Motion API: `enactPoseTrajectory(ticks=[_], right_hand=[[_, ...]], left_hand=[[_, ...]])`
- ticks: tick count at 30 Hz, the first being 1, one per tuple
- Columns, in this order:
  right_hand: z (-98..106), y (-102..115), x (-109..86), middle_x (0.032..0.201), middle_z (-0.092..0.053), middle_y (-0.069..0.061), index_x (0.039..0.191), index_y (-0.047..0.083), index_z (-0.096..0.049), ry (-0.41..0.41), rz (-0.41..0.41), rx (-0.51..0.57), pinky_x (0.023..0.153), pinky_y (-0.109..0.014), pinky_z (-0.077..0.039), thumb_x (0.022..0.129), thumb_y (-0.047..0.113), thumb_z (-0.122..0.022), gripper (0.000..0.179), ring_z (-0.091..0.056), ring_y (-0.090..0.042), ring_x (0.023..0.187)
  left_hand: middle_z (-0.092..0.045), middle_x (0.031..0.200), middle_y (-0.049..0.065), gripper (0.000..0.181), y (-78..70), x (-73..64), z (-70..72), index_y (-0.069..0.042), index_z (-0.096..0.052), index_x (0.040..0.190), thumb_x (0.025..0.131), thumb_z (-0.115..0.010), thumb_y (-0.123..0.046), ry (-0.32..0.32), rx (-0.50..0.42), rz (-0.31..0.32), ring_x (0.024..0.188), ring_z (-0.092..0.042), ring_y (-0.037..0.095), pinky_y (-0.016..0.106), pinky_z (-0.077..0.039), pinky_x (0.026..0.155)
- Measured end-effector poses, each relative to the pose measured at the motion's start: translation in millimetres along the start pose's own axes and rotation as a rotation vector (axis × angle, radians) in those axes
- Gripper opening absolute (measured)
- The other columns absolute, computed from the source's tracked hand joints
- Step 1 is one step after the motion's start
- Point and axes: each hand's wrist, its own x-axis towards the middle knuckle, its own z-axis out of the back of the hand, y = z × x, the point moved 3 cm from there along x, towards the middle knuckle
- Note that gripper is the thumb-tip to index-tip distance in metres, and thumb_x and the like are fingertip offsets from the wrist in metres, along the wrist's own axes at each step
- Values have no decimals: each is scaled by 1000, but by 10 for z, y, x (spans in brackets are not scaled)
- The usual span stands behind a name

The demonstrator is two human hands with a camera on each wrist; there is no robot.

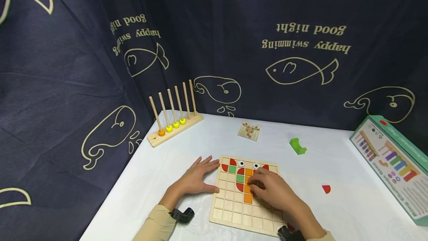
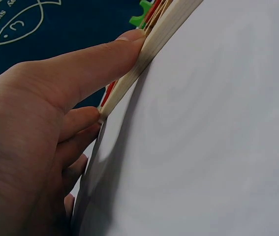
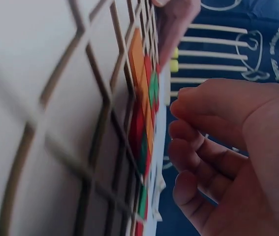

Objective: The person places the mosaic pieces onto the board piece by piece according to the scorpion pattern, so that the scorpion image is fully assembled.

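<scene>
A wooden grid board (image 1: 230, 217) lies on the white table, with several red, green and orange tiles (image 1: 248, 198) and two eye tiles (image 1: 241, 163) set in its squares. My left hand (image 1: 197, 177) is spread at the board's left side; in the left wrist view its thumb (image 2: 100, 61) and fingertips touch the wooden edge. Over the board's right half is my right hand (image 1: 272, 189), close to the orange column and covering some squares. In the right wrist view its fingers (image 3: 184, 140) are loosely bent, nothing visible between them, beside a red tile (image 3: 137, 128).
Behind the board lies a small pattern card (image 1: 249, 132). A green notched block (image 1: 297, 146) and a loose red quarter-round tile (image 1: 326, 189) lie to the right. A game box (image 1: 384, 166) stands far right; a peg rack (image 1: 175, 131) with beads is back left.
</scene>
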Motion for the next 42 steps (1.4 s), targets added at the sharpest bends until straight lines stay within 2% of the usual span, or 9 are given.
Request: enactPoseTrajectory(ticks=[13, 20, 27, 36, 39, 42], right_hand=[[285, -414, -485, 78, -52, 21, 98, 23, -72, -23, -132, 17, 58, -20, -43, 84, 17, -74, 15, -47, 0, 67], [387, -601, -737, 75, -51, 20, 97, 21, -72, -66, -204, -5, 57, -20, -43, 82, 12, -75, 17, -47, -1, 66], [484, -825, -929, 74, -53, 15, 96, 16, -72, -87, -315, -16, 57, -22, -43, 79, 11, -77, 18, -46, -4, 66], [677, -1241, -1192, 88, -60, 1, 102, 4, -71, -226, -382, -90, 55, -24, -45, 78, 4, -75, 24, -51, -10, 71], [722, -1358, -1240, 97, -60, -7, 105, 2, -70, -223, -409, -107, 57, -27, -45, 77, 3, -74, 29, -52, -15, 75], [732, -1457, -1245, 101, -59, -11, 107, 0, -69, -181, -435, -114, 61, -33, -47, 76, 5, -74, 32, -54, -19, 77]], left_hand=[[-38, 151, -2, 93, 11, 2, -8, -16, -45, 145, 73, -67, -70, -5, 4, -9, 143, -20, 23, 49, -6, 116], [-38, 151, -2, 93, 20, 3, -23, -15, -45, 145, 73, -66, -71, -7, 7, -7, 143, -20, 24, 50, -7, 116], [-38, 151, -2, 93, 9, 1, -15, -15, -44, 145, 74, -66, -70, -11, -2, -12, 143, -21, 24, 50, -8, 116], [-38, 150, -2, 92, 9, -1, -23, -14, -45, 145, 74, -67, -68, -22, 4, -23, 143, -22, 26, 51, -8, 116], [-38, 151, -2, 92, 13, -4, -27, -15, -44, 145, 74, -66, -69, -19, 5, -20, 143, -21, 25, 50, -8, 116], [-38, 150, -2, 92, 19, -4, -27, -15, -44, 145, 74, -66, -69, -20, 7, -20, 143, -21, 25, 50, -8, 116]])
